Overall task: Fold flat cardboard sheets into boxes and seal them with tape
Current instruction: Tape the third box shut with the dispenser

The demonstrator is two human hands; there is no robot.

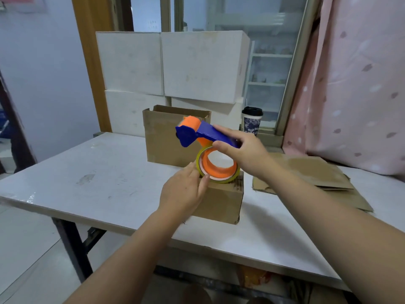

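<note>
A small closed cardboard box (221, 202) stands near the middle of the white table (87, 183). Just above its top I hold a blue and orange tape dispenser (192, 132) loaded with a yellowish tape roll (219, 166). My right hand (243, 150) grips the blue handle from the right. My left hand (186, 189) pinches the lower left edge of the tape roll, partly hiding the box's top left corner. Behind them stands a taller brown box (166, 139) with its top flaps open.
Flat brown cardboard sheets (317, 174) lie on the table at the right. White boxes (171, 64) are stacked at the back by the window. A lidded paper cup (251, 123) stands behind. A pink curtain (350, 84) hangs at the right. The table's near edge runs diagonally.
</note>
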